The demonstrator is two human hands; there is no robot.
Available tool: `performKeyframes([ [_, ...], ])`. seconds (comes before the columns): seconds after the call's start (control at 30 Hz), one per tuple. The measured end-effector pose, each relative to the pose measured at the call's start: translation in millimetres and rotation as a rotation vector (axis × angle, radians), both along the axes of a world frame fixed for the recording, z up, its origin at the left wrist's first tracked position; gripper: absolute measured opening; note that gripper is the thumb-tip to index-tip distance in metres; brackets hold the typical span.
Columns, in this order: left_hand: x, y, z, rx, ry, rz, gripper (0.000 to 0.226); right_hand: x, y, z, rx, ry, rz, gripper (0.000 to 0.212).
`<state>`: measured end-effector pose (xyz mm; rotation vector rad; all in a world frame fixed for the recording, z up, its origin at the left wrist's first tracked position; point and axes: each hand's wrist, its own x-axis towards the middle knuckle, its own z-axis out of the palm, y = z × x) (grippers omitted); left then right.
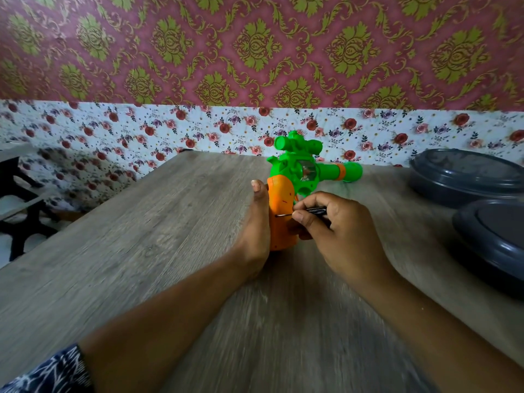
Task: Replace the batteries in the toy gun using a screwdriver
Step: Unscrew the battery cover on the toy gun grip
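Orange plastic handle of the gun (283,205) stands on the surface (170,222), left hand (256,222) wrapped round it; right hand (334,231) pinches the screwdriver (300,212), tip at the handle. Light, hollow, likely slippery: brace low on the handle

Toy gun (300,177) stands mid-table (141,251); two containers (465,177) lie right.

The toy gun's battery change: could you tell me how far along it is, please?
Early stage. Done: nothing visible; no loose cover or batteries show. In hand: the left hand holds the toy gun by its orange grip while the right hand pinches the screwdriver, tip at the grip. Left: opening the grip, swapping batteries, closing it.
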<state>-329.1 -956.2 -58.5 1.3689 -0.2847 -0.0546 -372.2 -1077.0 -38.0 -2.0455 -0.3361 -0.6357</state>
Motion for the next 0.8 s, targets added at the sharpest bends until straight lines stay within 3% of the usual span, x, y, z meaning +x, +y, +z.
performKeyframes([
  [0.33, 4.1, -1.6, -7.3, -0.035, -0.062, -0.025, 0.072, 0.5, -4.6, 4.4, -0.147, -0.005, 0.090, 0.013],
  [0.43, 5.0, 0.3, -7.3, -0.036, -0.061, -0.047, 0.076, -1.0, -3.8, 4.8, -0.233, -0.009, 0.102, 0.005],
  [0.6, 6.3, -0.2, -11.1, 0.039, -0.105, -0.055, 0.106, -3.1, -9.7, 11.1, -0.366, -0.035, -0.040, 0.035],
  [0.8, 6.2, 0.6, -12.9, 0.054, -0.122, -0.065, 0.109, -7.3, -7.9, 19.2, -0.275, 0.064, -0.004, 0.012],
])
